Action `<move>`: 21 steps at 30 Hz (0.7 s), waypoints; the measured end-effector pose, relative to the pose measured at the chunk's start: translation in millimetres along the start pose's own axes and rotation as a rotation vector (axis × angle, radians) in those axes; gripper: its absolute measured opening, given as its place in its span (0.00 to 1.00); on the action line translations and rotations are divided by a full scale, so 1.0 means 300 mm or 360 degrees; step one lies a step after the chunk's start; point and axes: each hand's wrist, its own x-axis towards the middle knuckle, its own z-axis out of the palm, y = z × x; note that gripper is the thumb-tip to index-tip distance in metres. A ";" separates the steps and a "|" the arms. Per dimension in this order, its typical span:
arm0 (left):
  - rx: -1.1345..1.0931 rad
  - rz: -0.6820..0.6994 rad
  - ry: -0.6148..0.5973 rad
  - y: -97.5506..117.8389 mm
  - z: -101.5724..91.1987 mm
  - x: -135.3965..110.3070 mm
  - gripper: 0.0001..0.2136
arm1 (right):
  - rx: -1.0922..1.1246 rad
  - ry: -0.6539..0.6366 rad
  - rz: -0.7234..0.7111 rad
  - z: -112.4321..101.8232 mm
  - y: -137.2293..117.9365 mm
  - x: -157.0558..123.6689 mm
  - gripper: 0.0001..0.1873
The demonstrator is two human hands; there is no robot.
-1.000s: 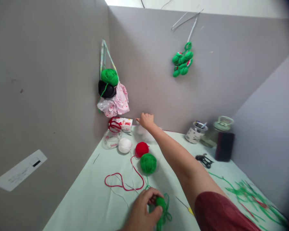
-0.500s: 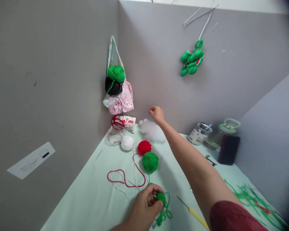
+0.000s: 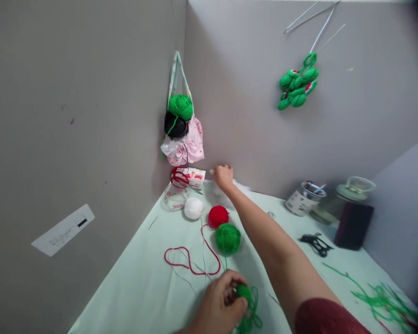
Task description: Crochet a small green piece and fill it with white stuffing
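Observation:
My left hand point(image 3: 221, 301) is closed around a small green crochet piece point(image 3: 244, 293) near the table's front, with loops of green yarn hanging from it. A green yarn ball point(image 3: 228, 238) lies just beyond, its strand running toward that hand. Far back, my right hand point(image 3: 223, 177) is pinched, and a bit of white fluff shows at its fingertips. The heap of white stuffing point(image 3: 226, 198) is partly hidden behind the hand and forearm. Beside the green ball sit a red yarn ball point(image 3: 218, 216) and a white yarn ball point(image 3: 194, 208).
Scissors with red handles point(image 3: 179, 177) rest by a clear container point(image 3: 174, 198). A pink bag point(image 3: 194, 141) hangs in the corner. Rightward are a pen cup point(image 3: 301, 199), a jar point(image 3: 348, 191), a dark phone point(image 3: 354, 225), a black clip point(image 3: 316, 243) and green yarn scraps point(image 3: 386, 299).
My right hand has come down and to the left over the stuffing, and white fluff now shows at its fingers. The view has swung left. My left hand keeps its hold.

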 end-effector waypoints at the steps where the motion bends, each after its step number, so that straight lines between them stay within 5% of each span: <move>1: -0.0072 0.0005 0.0010 0.005 0.001 -0.001 0.18 | 0.0198 0.0060 0.0045 -0.026 0.016 -0.005 0.20; 5: -0.0334 0.0026 0.0050 0.053 -0.011 -0.013 0.21 | 0.1059 0.0201 0.0095 -0.141 0.085 -0.098 0.20; 10: -0.0473 0.0059 0.0160 0.103 -0.039 -0.035 0.20 | 0.1863 0.0063 0.0063 -0.224 0.166 -0.436 0.13; 16: -0.0529 0.0079 0.0143 0.096 -0.017 -0.049 0.22 | 0.2287 -0.0135 0.0114 -0.249 0.192 -0.924 0.16; 21: -0.0445 0.0143 0.0023 0.083 0.040 -0.075 0.23 | 0.2385 -0.0050 0.0248 -0.186 0.142 -1.150 0.14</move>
